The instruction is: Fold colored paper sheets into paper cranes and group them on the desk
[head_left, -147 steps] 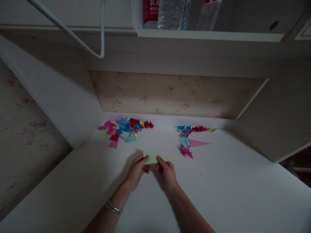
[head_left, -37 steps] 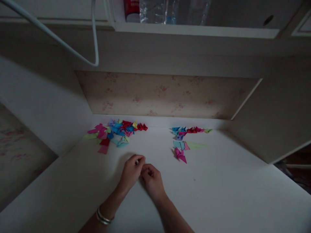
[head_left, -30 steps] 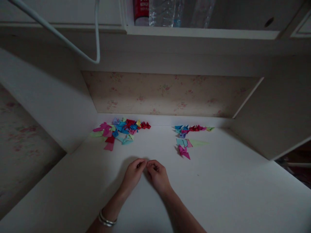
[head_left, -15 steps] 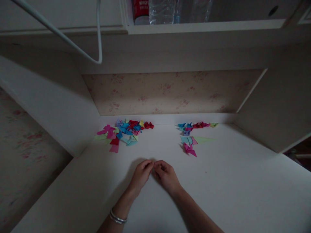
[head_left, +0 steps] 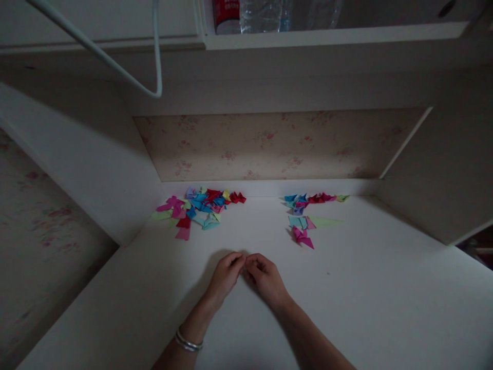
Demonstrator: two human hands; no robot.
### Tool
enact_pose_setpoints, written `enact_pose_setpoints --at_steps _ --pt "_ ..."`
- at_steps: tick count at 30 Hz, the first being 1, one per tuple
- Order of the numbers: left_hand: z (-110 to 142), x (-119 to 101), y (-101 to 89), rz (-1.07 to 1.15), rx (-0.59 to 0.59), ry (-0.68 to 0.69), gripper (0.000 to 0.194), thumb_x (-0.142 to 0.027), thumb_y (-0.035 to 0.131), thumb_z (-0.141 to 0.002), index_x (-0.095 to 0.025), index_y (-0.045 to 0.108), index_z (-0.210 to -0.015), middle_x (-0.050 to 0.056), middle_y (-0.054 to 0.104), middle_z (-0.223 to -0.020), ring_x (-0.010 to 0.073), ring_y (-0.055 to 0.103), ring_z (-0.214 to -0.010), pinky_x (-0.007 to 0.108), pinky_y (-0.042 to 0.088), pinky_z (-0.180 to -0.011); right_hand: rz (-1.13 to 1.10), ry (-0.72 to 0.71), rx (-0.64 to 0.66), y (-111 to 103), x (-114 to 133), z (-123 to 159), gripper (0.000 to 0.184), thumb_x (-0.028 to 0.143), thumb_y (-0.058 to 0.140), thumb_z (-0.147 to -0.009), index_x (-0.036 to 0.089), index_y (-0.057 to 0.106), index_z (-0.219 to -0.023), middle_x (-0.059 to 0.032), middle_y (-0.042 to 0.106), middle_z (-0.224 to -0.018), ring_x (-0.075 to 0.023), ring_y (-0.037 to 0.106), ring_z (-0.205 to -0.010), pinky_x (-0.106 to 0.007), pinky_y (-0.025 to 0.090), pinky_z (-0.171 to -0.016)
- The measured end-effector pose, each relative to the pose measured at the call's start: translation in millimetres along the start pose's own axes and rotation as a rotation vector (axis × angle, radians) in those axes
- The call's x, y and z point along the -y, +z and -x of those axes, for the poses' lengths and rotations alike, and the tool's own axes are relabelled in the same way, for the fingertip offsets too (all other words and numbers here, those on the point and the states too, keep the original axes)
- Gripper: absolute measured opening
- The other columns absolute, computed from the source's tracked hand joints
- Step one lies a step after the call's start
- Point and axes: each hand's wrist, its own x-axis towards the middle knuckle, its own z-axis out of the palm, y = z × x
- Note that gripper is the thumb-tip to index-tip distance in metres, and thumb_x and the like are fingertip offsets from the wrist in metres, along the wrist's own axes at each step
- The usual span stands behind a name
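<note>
My left hand [head_left: 227, 275] and my right hand [head_left: 265, 277] meet over the white desk [head_left: 370, 308], fingertips nearly touching. Both are closed, thumb and fingers pinched together. Whatever lies between the fingertips, if anything, is hidden or too small to make out. Beyond the left hand is a heap of folded coloured paper pieces [head_left: 200, 203], in blue, red, pink and green. A smaller group of folded papers lies past the right hand, with a magenta folded paper [head_left: 302, 237] closest and a pale green pointed paper [head_left: 325, 221] behind it.
A low ledge [head_left: 265, 187] and flowered wallpaper [head_left: 246, 149] close off the back. Side panels [head_left: 435, 169] rise at left and right. Overhead, a shelf [head_left: 331, 37] holds clear plastic bottles [head_left: 262, 15] and a red container [head_left: 227, 13]. A white cable [head_left: 115, 61] hangs at upper left.
The view has shifted slightly. My hands keep the same pinched pose, fingertips together, and the paper pieces lie where they were.
</note>
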Motion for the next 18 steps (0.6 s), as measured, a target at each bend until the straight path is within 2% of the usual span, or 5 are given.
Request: enact_pose_setpoints --at_steps 10,18 --pt "-0.8 3.0 -0.3 -0.003 0.009 0.004 0.030 -0.044 0.055 -0.078 -0.015 0.063 -0.075 -0.007 0.043 -0.053 0.0064 0.033 -0.044 0.021 0.024 -0.046 0.007 0.003 0.002 -0.9 -4.3 -0.7 0.016 0.033 0.056 -0.081 0.018 0.061 -0.081 0.0028 0.055 -0.058 -0.0089 0.042 -0.048 -0.021 0.029 -0.045" --pt "-0.7 3.0 -0.9 0.003 0.019 -0.004 0.029 -0.044 0.055 -0.078 -0.016 0.059 -0.071 -0.007 0.041 -0.052 0.0065 0.033 -0.043 0.022 0.022 -0.044 0.021 0.020 0.000 0.4 3.3 1.7 0.017 0.033 0.057 -0.080 0.017 0.061 -0.080 0.0044 0.050 -0.055 -0.0085 0.039 -0.047 -0.021 0.027 -0.044"
